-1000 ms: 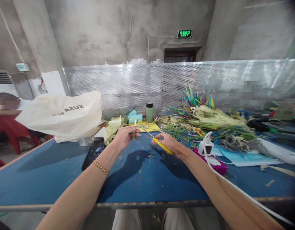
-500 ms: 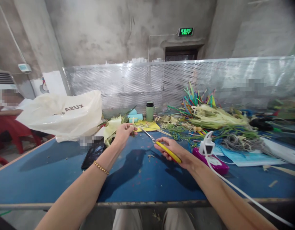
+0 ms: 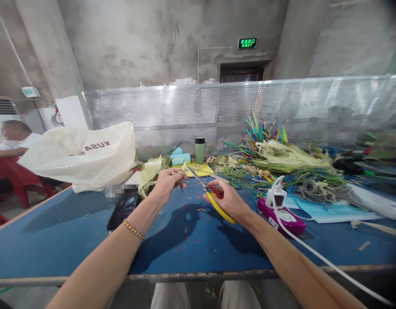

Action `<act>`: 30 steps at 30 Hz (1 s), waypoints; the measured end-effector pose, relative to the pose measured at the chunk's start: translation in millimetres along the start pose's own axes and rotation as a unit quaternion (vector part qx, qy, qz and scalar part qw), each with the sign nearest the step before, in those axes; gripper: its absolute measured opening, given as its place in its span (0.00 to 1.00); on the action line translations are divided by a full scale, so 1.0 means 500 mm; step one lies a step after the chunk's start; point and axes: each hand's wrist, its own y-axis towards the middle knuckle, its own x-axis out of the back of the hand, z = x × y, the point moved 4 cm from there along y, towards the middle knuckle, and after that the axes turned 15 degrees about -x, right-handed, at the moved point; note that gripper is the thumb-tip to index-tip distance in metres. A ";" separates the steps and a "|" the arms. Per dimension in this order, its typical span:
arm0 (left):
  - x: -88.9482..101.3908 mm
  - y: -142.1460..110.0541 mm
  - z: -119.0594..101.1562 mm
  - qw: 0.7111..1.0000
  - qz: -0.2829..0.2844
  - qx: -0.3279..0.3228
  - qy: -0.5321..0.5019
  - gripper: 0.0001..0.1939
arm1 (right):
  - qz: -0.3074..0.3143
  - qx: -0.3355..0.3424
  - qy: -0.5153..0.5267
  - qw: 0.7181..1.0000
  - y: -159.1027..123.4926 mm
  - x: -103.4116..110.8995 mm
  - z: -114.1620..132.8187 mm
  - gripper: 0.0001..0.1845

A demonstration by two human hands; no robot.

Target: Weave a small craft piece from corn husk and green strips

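Observation:
My right hand (image 3: 229,201) is closed around scissors (image 3: 216,207) with yellow and red handles. Their metal blades reach up and left, tips close by the fingers of my left hand (image 3: 167,184). That hand is closed in a pinch on a small pale husk piece (image 3: 184,167), with darker strands below the fingers; its exact shape is hard to make out. Just left of it lies a crumpled pale-green corn husk (image 3: 150,174). Behind the blades, a yellow sheet (image 3: 202,169) rests on the blue table (image 3: 172,253).
A green bottle (image 3: 200,151) and light-blue rolls (image 3: 181,159) stand behind my hands. To the left are a white plastic bag (image 3: 78,159) and a dark tablet (image 3: 123,209). A husk pile (image 3: 281,158), grey cords (image 3: 327,191) and a purple power strip (image 3: 291,221) lie right.
The scissors have turned in my right hand; the red handle now shows and the handles stand further apart. My left hand has shifted slightly, its fingers lower around the husk piece.

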 end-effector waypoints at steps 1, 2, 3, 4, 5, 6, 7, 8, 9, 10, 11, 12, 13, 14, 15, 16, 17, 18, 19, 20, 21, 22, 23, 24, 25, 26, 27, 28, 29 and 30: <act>-0.003 -0.002 -0.003 1.000 0.004 -0.003 -0.001 0.09 | -0.009 0.010 -0.017 1.000 -0.002 0.000 0.001 0.24; -0.005 -0.004 -0.006 1.000 0.008 -0.007 -0.002 0.08 | -0.014 0.020 -0.033 0.999 -0.004 0.000 0.003 0.23; -0.008 -0.006 -0.010 1.000 0.011 -0.010 -0.003 0.08 | -0.019 0.030 -0.048 0.998 -0.006 0.000 0.005 0.22; -0.011 -0.008 -0.014 1.000 0.015 -0.014 -0.005 0.07 | -0.023 0.040 -0.062 0.997 -0.009 0.001 0.007 0.22; -0.013 -0.010 -0.017 1.000 0.017 -0.016 -0.006 0.06 | -0.029 0.050 -0.075 0.995 -0.012 0.001 0.010 0.22; -0.014 -0.011 -0.020 1.000 0.020 -0.019 -0.007 0.06 | -0.036 0.057 -0.088 0.994 -0.015 0.002 0.013 0.21; -0.015 -0.013 -0.022 1.000 0.021 -0.020 -0.006 0.05 | -0.043 0.063 -0.101 0.992 -0.017 0.003 0.015 0.21; -0.016 -0.014 -0.024 1.000 0.020 -0.019 -0.006 0.05 | -0.051 0.067 -0.113 0.990 -0.018 0.004 0.017 0.22; -0.017 -0.014 -0.025 1.000 0.019 -0.016 -0.009 0.04 | -0.059 0.071 -0.124 0.988 -0.020 0.005 0.019 0.22; -0.017 -0.015 -0.026 1.000 0.016 -0.010 -0.015 0.04 | -0.067 0.073 -0.135 0.986 -0.021 0.006 0.021 0.22; -0.018 -0.016 -0.027 1.000 0.012 -0.004 -0.023 0.04 | -0.074 0.076 -0.143 0.984 -0.022 0.007 0.023 0.22; -0.019 -0.016 -0.028 0.999 0.008 0.004 -0.033 0.04 | -0.081 0.081 -0.149 0.982 -0.024 0.009 0.025 0.22; -0.020 -0.017 -0.030 0.999 0.005 0.010 -0.041 0.03 | -0.087 0.086 -0.154 0.980 -0.025 0.010 0.027 0.22; -0.020 -0.017 -0.031 0.999 0.000 0.016 -0.048 0.03 | -0.092 0.091 -0.157 0.979 -0.026 0.010 0.028 0.22; -0.020 -0.017 -0.031 0.998 -0.004 0.019 -0.052 0.03 | -0.097 0.095 -0.161 0.978 -0.027 0.011 0.029 0.22; -0.020 -0.016 -0.032 0.998 -0.010 0.019 -0.055 0.03 | -0.101 0.098 -0.164 0.976 -0.028 0.011 0.029 0.22; -0.019 -0.016 -0.033 0.998 -0.016 0.016 -0.057 0.03 | -0.104 0.100 -0.168 0.975 -0.028 0.011 0.030 0.22; -0.017 -0.015 -0.033 0.998 -0.024 0.010 -0.059 0.03 | -0.106 0.102 -0.171 0.974 -0.029 0.011 0.029 0.22; -0.015 -0.015 -0.033 0.998 -0.031 0.002 -0.060 0.03 | -0.108 0.104 -0.175 0.973 -0.029 0.010 0.029 0.22; -0.014 -0.014 -0.033 0.997 -0.035 -0.006 -0.062 0.03 | -0.109 0.108 -0.177 0.972 -0.029 0.010 0.029 0.22; -0.014 -0.014 -0.033 0.997 -0.035 -0.011 -0.063 0.03 | -0.110 0.113 -0.177 0.972 -0.030 0.009 0.029 0.22; -0.014 -0.014 -0.032 0.997 -0.032 -0.013 -0.064 0.04 | -0.110 0.116 -0.177 0.971 -0.030 0.009 0.029 0.22; -0.015 -0.014 -0.032 0.998 -0.027 -0.014 -0.063 0.04 | -0.111 0.119 -0.177 0.971 -0.030 0.009 0.030 0.22; -0.017 -0.015 -0.032 0.998 -0.020 -0.015 -0.061 0.04 | -0.113 0.121 -0.177 0.970 -0.030 0.009 0.030 0.23; -0.018 -0.015 -0.032 0.998 -0.014 -0.016 -0.060 0.04 | -0.115 0.123 -0.179 0.969 -0.030 0.010 0.031 0.23; -0.020 -0.016 -0.031 0.998 -0.009 -0.016 -0.058 0.04 | -0.117 0.123 -0.181 0.969 -0.031 0.010 0.032 0.23; -0.021 -0.017 -0.031 0.998 -0.005 -0.016 -0.058 0.04 | -0.119 0.124 -0.183 0.968 -0.031 0.010 0.033 0.23; -0.022 -0.018 -0.031 0.998 -0.001 -0.016 -0.057 0.05 | -0.119 0.124 -0.185 0.967 -0.032 0.011 0.034 0.23; -0.023 -0.018 -0.031 0.998 0.004 -0.016 -0.056 0.05 | -0.119 0.126 -0.187 0.967 -0.032 0.011 0.034 0.23; -0.023 -0.018 -0.030 0.998 0.010 -0.016 -0.051 0.04 | -0.120 0.127 -0.188 0.967 -0.033 0.012 0.035 0.23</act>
